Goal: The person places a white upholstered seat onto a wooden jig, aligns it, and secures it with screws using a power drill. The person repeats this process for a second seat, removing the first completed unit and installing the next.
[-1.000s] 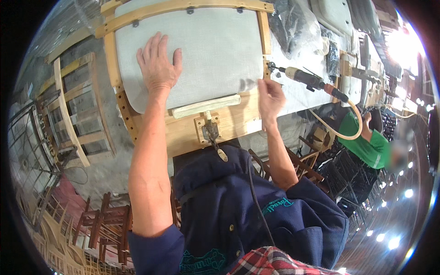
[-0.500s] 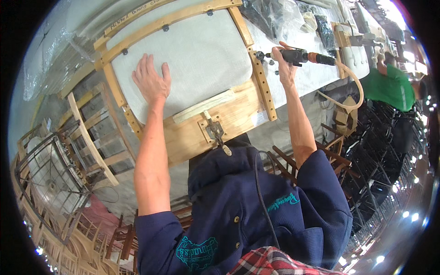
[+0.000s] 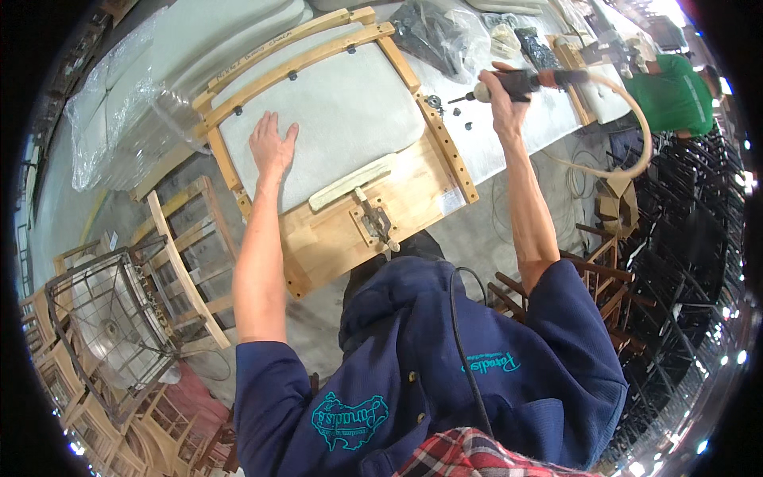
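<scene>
My left hand (image 3: 273, 147) lies open, fingers stretched, on a light grey padded panel (image 3: 334, 111) like a chair seat or back. The panel sits inside a wooden jig, with a rail (image 3: 447, 147) full of holes on its right side. In my right hand (image 3: 506, 111) is a black air drill (image 3: 520, 83), its thin bit pointing left toward that rail and apart from it. A small black round part (image 3: 434, 102) sits at the rail. Nearest me, a toggle clamp (image 3: 373, 221) bears on a pale padded strip (image 3: 351, 183) against the panel's edge.
A tan hose (image 3: 640, 119) loops from the drill. Small black parts (image 3: 468, 126) and plastic bags (image 3: 445, 40) lie on the white table right of the jig. Wrapped panels (image 3: 135, 95) are stacked at left. A person in green (image 3: 671, 95) stands far right; chair frames (image 3: 604, 278) stand below.
The drill has drawn back to the right from the jig's side rail, leaving a gap before its bit. My left hand still rests on the panel. The whole view has shifted slightly.
</scene>
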### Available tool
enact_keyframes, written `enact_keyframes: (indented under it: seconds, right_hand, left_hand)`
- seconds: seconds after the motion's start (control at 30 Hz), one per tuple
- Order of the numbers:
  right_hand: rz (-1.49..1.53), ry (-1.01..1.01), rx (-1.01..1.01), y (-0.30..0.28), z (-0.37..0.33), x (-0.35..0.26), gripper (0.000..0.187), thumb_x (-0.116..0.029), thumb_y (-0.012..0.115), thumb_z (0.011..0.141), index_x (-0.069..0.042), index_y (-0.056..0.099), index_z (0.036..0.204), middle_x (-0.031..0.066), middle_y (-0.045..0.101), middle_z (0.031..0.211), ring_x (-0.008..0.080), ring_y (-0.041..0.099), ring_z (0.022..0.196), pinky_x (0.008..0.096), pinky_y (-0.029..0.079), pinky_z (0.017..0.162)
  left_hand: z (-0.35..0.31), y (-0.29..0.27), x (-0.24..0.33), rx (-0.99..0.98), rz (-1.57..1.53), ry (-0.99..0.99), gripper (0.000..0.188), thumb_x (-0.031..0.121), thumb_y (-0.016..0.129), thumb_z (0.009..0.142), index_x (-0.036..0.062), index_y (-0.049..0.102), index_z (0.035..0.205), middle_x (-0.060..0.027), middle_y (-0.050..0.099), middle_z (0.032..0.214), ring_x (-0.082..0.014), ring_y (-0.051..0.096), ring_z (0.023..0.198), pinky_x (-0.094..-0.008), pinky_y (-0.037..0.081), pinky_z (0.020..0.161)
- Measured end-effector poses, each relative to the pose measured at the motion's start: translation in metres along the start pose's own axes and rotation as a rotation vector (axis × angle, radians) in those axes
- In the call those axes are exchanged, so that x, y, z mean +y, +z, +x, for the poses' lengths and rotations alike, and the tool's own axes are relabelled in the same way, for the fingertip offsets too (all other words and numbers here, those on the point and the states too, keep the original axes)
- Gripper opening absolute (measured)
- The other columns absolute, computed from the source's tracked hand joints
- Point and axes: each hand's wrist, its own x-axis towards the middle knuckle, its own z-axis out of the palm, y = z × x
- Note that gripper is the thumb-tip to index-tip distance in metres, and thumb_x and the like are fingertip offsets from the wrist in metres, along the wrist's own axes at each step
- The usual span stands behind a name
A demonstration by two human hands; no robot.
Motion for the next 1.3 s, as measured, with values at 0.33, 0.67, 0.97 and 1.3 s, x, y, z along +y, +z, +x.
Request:
enact_keyframes:
  seconds: [0.33,0.67,0.97,1.3]
  right_hand:
    - [0.19,0.119,0.242,-0.121,-0.098,-0.038,0.03,0.001,0.074,0.081,0.002,0.066,0.11,0.0091,0.069,0.091,0.0203,0.071,0.088,0.0331,0.056,0.081]
    - [0.191,0.253,0.153,-0.185,-0.065,-0.01,0.031,0.0,0.074,0.083,0.0,0.064,0.112,0.0092,0.069,0.093,0.0194,0.069,0.088,0.0344,0.055,0.082]
    - [0.299,0.345,0.136,-0.226,-0.034,0.014,0.03,0.001,0.073,0.085,0.0,0.063,0.113,0.0091,0.069,0.093,0.0196,0.069,0.089,0.035,0.055,0.082]
    - [0.234,0.368,0.094,-0.238,-0.01,0.018,0.027,0.006,0.066,0.089,0.001,0.06,0.115,0.0116,0.067,0.092,0.0243,0.067,0.091,0.0402,0.053,0.09]
  left_hand:
    - [-0.018,-0.007,0.146,0.015,-0.308,0.188,0.031,0.033,0.073,0.088,0.0095,0.075,0.107,-0.0101,0.076,0.101,-0.0309,0.072,0.094,-0.0419,0.054,0.087]
    - [0.01,0.11,0.302,-0.135,0.081,0.78,0.017,0.026,0.077,0.077,0.0162,0.076,0.092,0.0003,0.071,0.094,-0.0216,0.06,0.103,-0.0413,0.043,0.095]
    - [0.032,0.161,0.328,-0.363,0.527,0.78,0.016,0.018,0.068,0.081,0.0152,0.075,0.095,-0.0039,0.071,0.102,-0.0247,0.059,0.113,-0.0466,0.041,0.101]
    - [0.045,0.179,0.315,-0.467,0.399,0.732,0.012,0.013,0.066,0.082,0.0147,0.072,0.092,-0.0057,0.07,0.095,-0.0251,0.065,0.106,-0.0426,0.046,0.097]
